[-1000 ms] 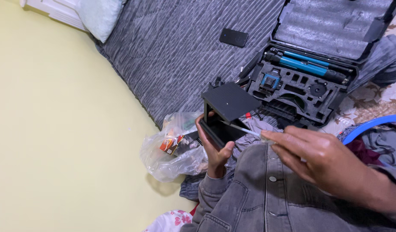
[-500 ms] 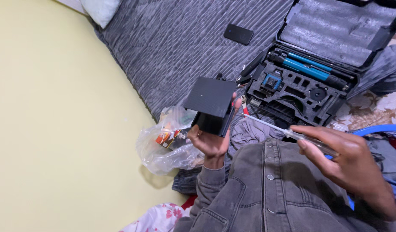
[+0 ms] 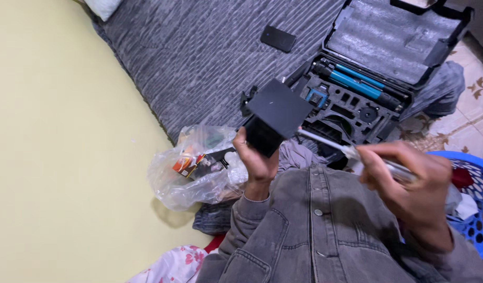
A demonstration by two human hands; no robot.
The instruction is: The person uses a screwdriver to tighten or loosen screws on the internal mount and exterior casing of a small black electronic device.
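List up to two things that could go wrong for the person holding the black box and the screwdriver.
1. The left hand grips the black box only at its lower edge, in the air, so it may slip when pushed.
2. The right hand aims the thin screwdriver toward the box, close to the left hand's fingers; a slip might jab them.

The box (image 3: 275, 112) in the left hand (image 3: 257, 160) looks like matt black plastic, smooth, with a faint dusty sheen on its top face. The tool (image 3: 351, 153) in the right hand (image 3: 409, 181) has a bright, glossy metal shaft. At 1 o'clock the case (image 3: 378, 68) is hard black plastic lined with grey, dimpled foam; the blue bars (image 3: 357, 81) inside shine like anodised metal. The bag (image 3: 191, 167) at 9 o'clock is thin, crinkled, glossy clear plastic. The blanket (image 3: 199, 57) is ribbed grey cloth; the jacket (image 3: 315, 230) is faded grey denim.
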